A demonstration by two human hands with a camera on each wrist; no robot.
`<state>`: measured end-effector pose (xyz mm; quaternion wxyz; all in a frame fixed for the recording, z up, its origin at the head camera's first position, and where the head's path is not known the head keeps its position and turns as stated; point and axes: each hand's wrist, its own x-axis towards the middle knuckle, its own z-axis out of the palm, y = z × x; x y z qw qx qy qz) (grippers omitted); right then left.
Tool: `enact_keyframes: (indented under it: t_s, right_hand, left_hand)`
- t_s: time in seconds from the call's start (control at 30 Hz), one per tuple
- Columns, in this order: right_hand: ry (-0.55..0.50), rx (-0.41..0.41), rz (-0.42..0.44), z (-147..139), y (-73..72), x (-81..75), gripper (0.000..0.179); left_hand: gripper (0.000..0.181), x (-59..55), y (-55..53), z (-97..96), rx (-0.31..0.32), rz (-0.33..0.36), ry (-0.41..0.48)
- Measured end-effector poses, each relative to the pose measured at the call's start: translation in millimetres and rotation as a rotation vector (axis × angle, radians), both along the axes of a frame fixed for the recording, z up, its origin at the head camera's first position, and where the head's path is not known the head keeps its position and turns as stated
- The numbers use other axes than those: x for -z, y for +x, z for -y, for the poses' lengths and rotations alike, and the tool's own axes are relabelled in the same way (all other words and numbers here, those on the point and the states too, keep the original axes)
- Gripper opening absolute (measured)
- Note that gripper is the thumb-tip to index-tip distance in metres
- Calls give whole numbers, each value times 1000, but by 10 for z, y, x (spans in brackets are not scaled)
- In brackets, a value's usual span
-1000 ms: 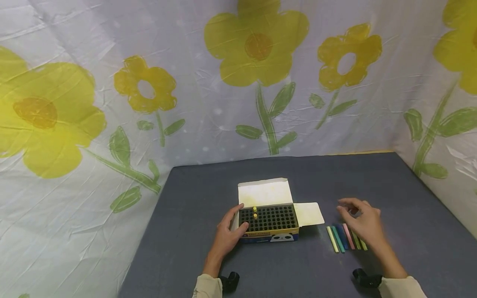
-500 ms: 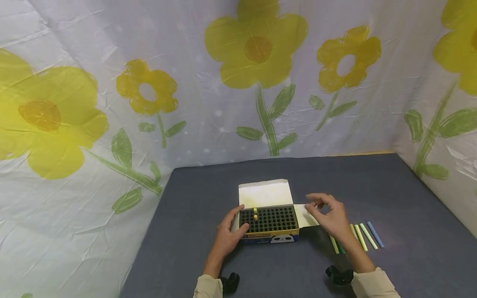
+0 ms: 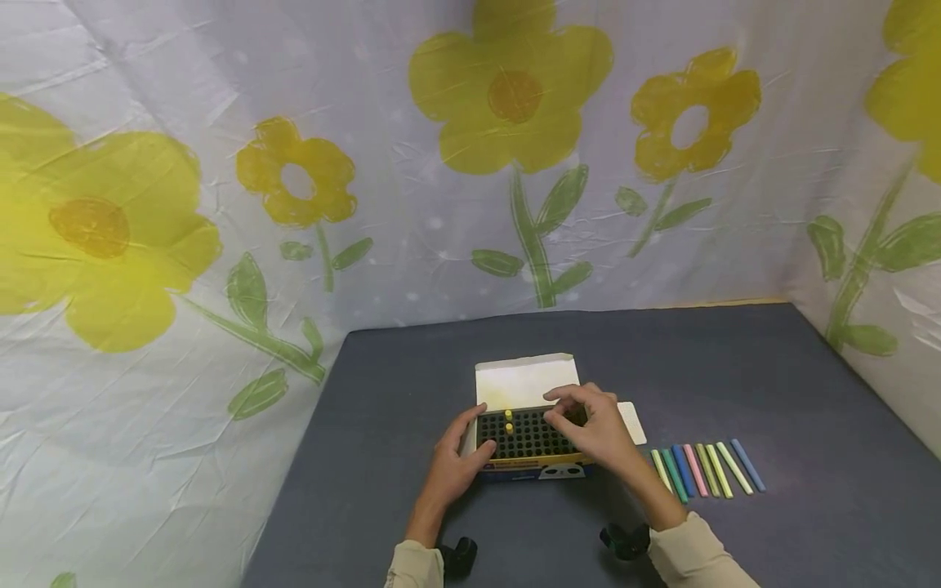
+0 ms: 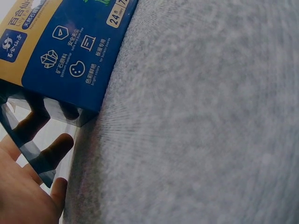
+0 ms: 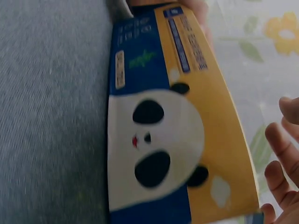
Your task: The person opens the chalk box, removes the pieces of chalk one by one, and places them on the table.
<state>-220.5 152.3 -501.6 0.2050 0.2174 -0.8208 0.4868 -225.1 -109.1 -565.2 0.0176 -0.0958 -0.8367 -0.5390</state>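
Note:
A blue and yellow chalk box (image 3: 507,473) with a panda face lies with its lid folded back on the grey table. Its black holder has rows of round holes, with two yellow chalk sticks (image 3: 509,428) poking up at the left. My left hand (image 3: 453,467) grips the box's left end, thumb at the front corner and fingers toward the back. Over the right part of the holder hovers my right hand (image 3: 599,429), thumb and forefinger bent apart. In the right wrist view its fingertips (image 5: 275,135) stand beside the box, with no chalk seen between them.
Several coloured chalk sticks (image 3: 694,471) lie in a row to the right of the box. The white lid (image 3: 518,382) stands up at the back, and a white side flap (image 3: 632,423) sticks out right. A flowered curtain (image 3: 397,245) hangs behind the table.
My right hand has moved left from above the chalk row, past the side flap, to over the box. The whole chalk row is now uncovered. My left hand has stayed on the box.

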Motion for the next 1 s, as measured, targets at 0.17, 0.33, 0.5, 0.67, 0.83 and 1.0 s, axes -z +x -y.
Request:
enact_keyframes:
  t_s: [0.17,0.33,0.5,0.67,0.83,1.0]
  right_hand:
    - [18,-26,41,122,-26,11,24]
    - [47,-35,73,215,-24,17,25]
    - [91,-71,110,307,-28,17,24]
    - [146,-91,129,386,-48,48,21]
    - [230,-53,104,475,-60,65,20]
    - [323,38,88,561,-56,90,16]
  left_hand:
    - [59,-5,-8,-3,7,-2,14]
    - [59,-7,-13,1,17,0,28]
    - [59,-10,-20,7,33,0,41]
    - [59,-8,-19,7,45,16,54]
    - [59,-2,-17,5,43,24,61]
    - [59,-1,-16,9,36,18,50]
